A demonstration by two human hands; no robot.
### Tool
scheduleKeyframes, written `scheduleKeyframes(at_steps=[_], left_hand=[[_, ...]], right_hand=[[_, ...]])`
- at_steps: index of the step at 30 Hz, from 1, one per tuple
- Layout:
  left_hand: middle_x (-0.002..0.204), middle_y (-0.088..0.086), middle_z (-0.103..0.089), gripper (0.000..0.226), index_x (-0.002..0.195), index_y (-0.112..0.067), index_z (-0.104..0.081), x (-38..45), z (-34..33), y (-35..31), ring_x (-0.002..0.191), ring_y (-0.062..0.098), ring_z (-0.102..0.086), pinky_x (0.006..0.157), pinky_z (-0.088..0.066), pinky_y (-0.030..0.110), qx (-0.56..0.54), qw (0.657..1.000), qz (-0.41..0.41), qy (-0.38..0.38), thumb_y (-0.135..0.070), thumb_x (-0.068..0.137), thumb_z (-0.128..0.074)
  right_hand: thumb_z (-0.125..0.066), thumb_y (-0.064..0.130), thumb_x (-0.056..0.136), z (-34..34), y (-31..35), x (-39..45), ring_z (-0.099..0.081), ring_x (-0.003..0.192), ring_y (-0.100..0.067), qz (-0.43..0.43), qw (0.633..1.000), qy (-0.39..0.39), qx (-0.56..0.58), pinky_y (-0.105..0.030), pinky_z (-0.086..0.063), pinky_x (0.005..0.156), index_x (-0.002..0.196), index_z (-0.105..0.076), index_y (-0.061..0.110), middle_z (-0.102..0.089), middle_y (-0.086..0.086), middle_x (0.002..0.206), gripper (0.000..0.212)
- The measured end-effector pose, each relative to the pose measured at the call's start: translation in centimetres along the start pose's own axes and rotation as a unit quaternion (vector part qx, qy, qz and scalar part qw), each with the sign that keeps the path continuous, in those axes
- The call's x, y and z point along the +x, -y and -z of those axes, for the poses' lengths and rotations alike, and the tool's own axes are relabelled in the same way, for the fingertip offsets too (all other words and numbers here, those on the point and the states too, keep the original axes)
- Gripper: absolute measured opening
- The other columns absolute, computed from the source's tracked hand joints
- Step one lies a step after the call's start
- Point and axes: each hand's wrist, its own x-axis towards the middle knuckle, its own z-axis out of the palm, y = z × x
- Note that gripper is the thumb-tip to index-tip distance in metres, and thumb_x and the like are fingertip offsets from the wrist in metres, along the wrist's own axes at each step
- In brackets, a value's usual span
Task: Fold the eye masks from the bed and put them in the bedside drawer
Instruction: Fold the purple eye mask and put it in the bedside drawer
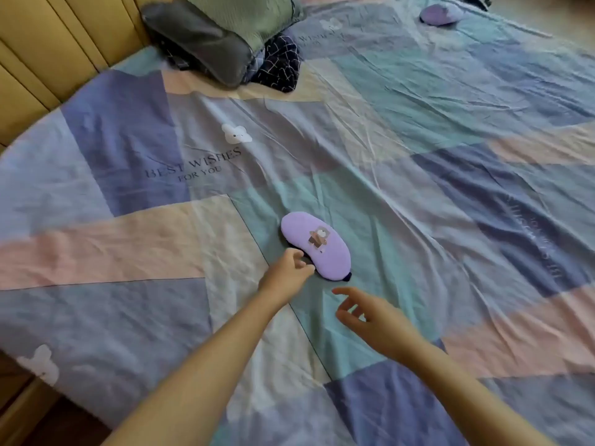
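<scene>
Here, far left, a grey pillow (pixel 199 43) leans on the headboard (pixel 48 59). Left hand (pixel 286 275), fingers curled, touches the near-left edge of the purple eye mask (pixel 315 244) lying flat mid-bed (pixel 450 156); whether it pinches, cannot tell. Right hand (pixel 370 320) hovers just near of the mask, fingers loosely spread, holding nothing. Far right, a second purple mask (pixel 439 14).

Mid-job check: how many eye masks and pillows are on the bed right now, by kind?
Purple fabric eye masks: 2, the bear-print mask by the left hand, the other mask at the far edge.
Pillows: 2, grey pillow, green pillow.
Total: 4
</scene>
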Motion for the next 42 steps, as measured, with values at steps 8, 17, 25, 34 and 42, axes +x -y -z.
scheduleKeyframes(at_steps=[8, 17, 25, 34, 42], left_hand=[[0.105, 0.003, -0.053, 0.078, 0.142, -0.018, -0.019, 5.6, -3.5, -0.5, 0.091, 0.021, -0.052, 0.082, -0.044, 0.030, -0.246, 0.959, 0.035, -0.133, -0.016, 0.082, -0.068], [0.087, 0.002, -0.069, 0.032, 0.118, -0.028, -0.047, 3.4, -1.5, -4.1, 0.090, 0.025, -0.059, 0.078, -0.034, 0.034, 0.147, 0.959, -0.122, -0.208, -0.026, 0.088, -0.057], [0.080, -0.008, -0.062, 0.033, 0.110, -0.036, -0.061, -2.1, 0.6, -4.3, 0.079, 0.005, -0.054, 0.071, -0.040, 0.011, 0.008, 0.949, -0.283, -0.138, -0.018, 0.083, -0.069], [0.077, -0.007, -0.054, 0.042, 0.112, -0.026, -0.069, -3.7, 0.4, -2.9, 0.078, 0.009, -0.041, 0.069, -0.033, 0.017, 0.125, 0.920, -0.317, -0.195, -0.021, 0.072, -0.079], [0.103, -0.010, -0.064, 0.026, 0.086, -0.024, -0.070, -5.5, 1.7, -4.2, 0.101, 0.005, -0.058, 0.088, -0.044, 0.016, -0.118, 0.966, -0.225, -0.042, -0.026, 0.064, -0.083]], right_hand=[[-0.050, 0.042, 0.093, -0.7, -2.5, 5.1, -0.053, 0.081, 0.005, -0.005, 1.000, -0.008, 0.012, -0.026, -0.043, 0.077, 0.123, -0.047, 0.042, -0.055, 0.027, 0.091, 0.030], [-0.061, 0.031, 0.089, 1.6, -4.1, 5.0, -0.061, 0.088, -0.007, -0.028, 0.975, -0.181, 0.126, -0.033, -0.050, 0.079, 0.112, -0.057, 0.034, -0.064, 0.018, 0.088, 0.024], [-0.078, 0.027, 0.075, 3.7, -2.9, 5.7, -0.067, 0.103, -0.018, -0.034, 0.886, -0.097, 0.452, -0.031, -0.052, 0.086, 0.142, -0.035, 0.025, -0.070, -0.002, 0.112, 0.080], [-0.072, 0.024, 0.079, 3.2, -2.2, 3.0, -0.063, 0.089, -0.024, 0.076, 0.972, -0.208, 0.083, -0.038, -0.051, 0.078, 0.141, -0.037, 0.038, -0.069, 0.002, 0.105, 0.072], [-0.069, 0.033, 0.084, 5.0, -1.7, 1.5, -0.038, 0.045, -0.007, 0.100, 0.964, -0.165, 0.183, -0.028, -0.034, 0.049, 0.078, -0.066, 0.015, -0.044, 0.009, 0.048, 0.018]])
